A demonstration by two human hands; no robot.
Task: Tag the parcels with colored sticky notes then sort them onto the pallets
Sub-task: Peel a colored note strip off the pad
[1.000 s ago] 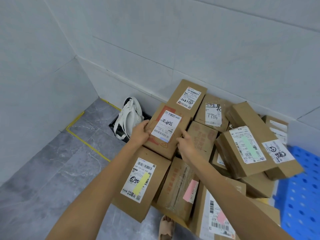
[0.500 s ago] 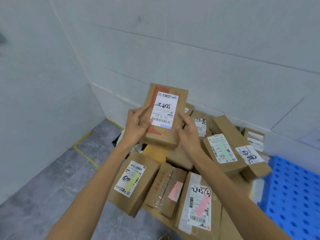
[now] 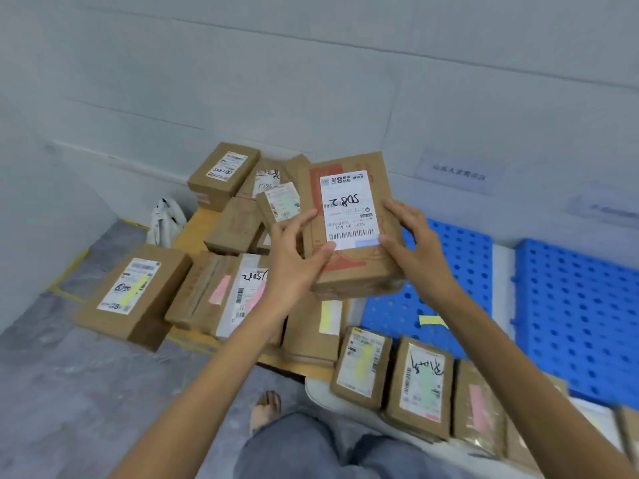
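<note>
Gripping: left hand (image 3: 294, 257) and right hand (image 3: 415, 243) both clasp one cardboard parcel (image 3: 349, 274), thumbs on its labelled face.
Parcel: held in the air, label upside down, in front of a blue pallet (image 3: 460, 257).
Around: note-tagged heap (image 3: 138, 292) on the left; row of tagged boxes (image 3: 418, 385) near the legs.

White paper wall sign (image 3: 455, 174) print was too blurred to read; second wall sign (image 3: 603, 208) was smeared. Held brown cardboard parcel (image 3: 349, 226) hid part of blue perforated plastic pallet (image 3: 473, 250). Corner cardboard parcel (image 3: 628, 430) was cropped by right edge.
</note>
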